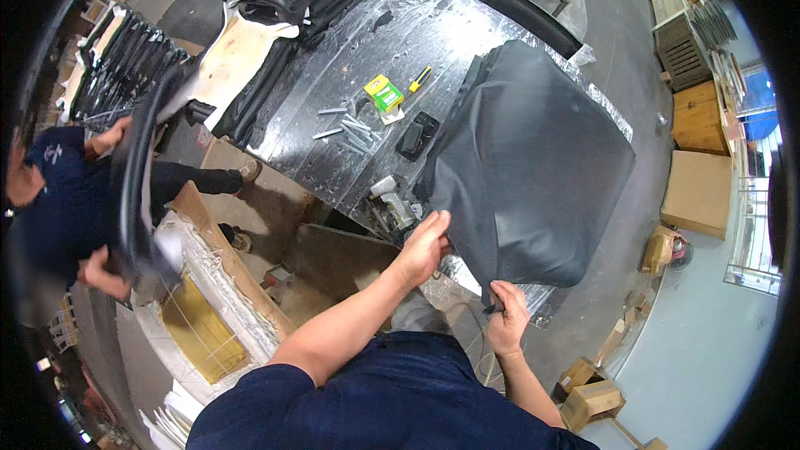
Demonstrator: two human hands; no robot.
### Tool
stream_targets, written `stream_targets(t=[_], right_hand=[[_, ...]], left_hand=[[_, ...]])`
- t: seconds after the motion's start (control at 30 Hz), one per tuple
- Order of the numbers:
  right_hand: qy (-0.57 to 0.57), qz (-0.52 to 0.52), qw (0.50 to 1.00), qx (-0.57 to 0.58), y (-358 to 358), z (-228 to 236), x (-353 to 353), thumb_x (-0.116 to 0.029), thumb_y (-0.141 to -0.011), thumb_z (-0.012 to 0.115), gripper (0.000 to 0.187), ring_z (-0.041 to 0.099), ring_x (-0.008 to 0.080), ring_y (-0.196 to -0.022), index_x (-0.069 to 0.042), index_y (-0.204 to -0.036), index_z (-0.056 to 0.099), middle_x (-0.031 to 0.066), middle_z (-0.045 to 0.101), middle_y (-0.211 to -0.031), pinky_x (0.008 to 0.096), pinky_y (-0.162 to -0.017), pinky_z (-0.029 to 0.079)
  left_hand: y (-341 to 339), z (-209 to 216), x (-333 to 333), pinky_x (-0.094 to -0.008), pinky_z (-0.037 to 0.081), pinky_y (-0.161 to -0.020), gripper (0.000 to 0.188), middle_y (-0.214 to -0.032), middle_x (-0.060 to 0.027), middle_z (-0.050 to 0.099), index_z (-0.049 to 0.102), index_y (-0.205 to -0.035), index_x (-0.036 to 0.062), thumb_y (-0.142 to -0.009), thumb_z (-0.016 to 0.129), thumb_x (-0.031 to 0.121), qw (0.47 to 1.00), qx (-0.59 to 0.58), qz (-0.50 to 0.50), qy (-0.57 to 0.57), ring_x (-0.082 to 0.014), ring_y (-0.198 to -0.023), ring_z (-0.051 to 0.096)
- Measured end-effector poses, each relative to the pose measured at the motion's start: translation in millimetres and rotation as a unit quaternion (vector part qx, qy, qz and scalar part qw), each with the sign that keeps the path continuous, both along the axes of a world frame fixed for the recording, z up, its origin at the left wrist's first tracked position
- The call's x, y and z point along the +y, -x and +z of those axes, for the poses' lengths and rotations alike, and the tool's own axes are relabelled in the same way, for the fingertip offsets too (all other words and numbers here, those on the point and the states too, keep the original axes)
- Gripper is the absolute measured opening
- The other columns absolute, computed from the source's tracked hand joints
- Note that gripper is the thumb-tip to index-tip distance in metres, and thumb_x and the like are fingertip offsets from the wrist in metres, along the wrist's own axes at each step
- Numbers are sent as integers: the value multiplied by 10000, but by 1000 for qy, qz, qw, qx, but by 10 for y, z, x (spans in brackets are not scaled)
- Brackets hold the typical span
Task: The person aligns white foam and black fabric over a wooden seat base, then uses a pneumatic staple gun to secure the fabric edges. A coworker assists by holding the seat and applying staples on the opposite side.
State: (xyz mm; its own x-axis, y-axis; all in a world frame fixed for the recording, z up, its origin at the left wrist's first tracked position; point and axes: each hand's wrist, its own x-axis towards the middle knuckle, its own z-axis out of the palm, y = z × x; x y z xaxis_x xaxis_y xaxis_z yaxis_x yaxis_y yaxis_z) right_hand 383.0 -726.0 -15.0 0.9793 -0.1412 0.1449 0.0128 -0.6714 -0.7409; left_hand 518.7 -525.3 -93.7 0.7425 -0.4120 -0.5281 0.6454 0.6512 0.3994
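A large black leather-like sheet (550, 158) lies draped over a squarish form at the right end of the metal-topped table (292, 150). My right hand (507, 317) pinches its near corner between thumb and fingers. At the sheet's near left edge, my left hand (423, 250) is closed on the material, its fingertips partly hidden by the folds. A staple gun (396, 202) rests just beyond my left hand at the table's edge. Farther off lie loose staple strips (358, 133), a green and yellow box (383, 93), a yellow utility knife (420, 79) and a black case-like object (417, 135).
Stacked black covers with pale undersides (242, 58) occupy the table's far left. On the left, another person (67, 192) holds a blurred black curved piece (142, 183). A padded carton (208, 317) stands near my left arm. Cardboard boxes (698, 192) line the right wall.
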Motion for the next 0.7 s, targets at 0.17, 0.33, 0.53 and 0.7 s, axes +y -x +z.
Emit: stream_targets(t=[0.17, 0.33, 0.53, 0.7], right_hand=[[26, -12, 999, 16, 253, -92, -78, 169, -843, 672, 373, 741, 329, -1131, 2, -1155, 791, 158, 780, -1200, 401, -1016, 573], [-4, -52, 998, 30, 361, -55, -79, 141, -821, 661, 401, 725, 345, -1136, -40, -1148, 807, 136, 784, -1192, 430, -1040, 562], [22, -4, 999, 38, 389, -34, -92, 135, -795, 651, 439, 737, 347, -1119, -46, -1161, 811, 146, 786, -1191, 422, -1023, 574], [-45, 91, 994, 42, 215, 133, 26, 130, -699, 531, 534, 738, 371, -1087, 9, -1158, 777, 187, 769, -1194, 425, -1013, 569]], left_hand=[[-328, 255, -117, -279, 566, -819, 190, -1135, 3, 758, 715, -1276, 81, -1138, 584, 87, 988, -8, -15, -156, -107, -967, 709], [-358, 178, -29, -318, 586, -823, 213, -1149, 3, 777, 727, -1300, 79, -1148, 589, 136, 982, -68, -22, -173, -100, -943, 717], [-389, 172, 82, -293, 542, -807, 200, -1050, 8, 746, 725, -1219, 59, -1170, 586, 193, 966, -124, -30, -224, -69, -882, 641], [-519, 166, 129, -311, 544, -721, 266, -863, -48, 708, 658, -1310, -19, -1099, 630, 140, 897, -214, 78, -378, -109, -793, 642]])
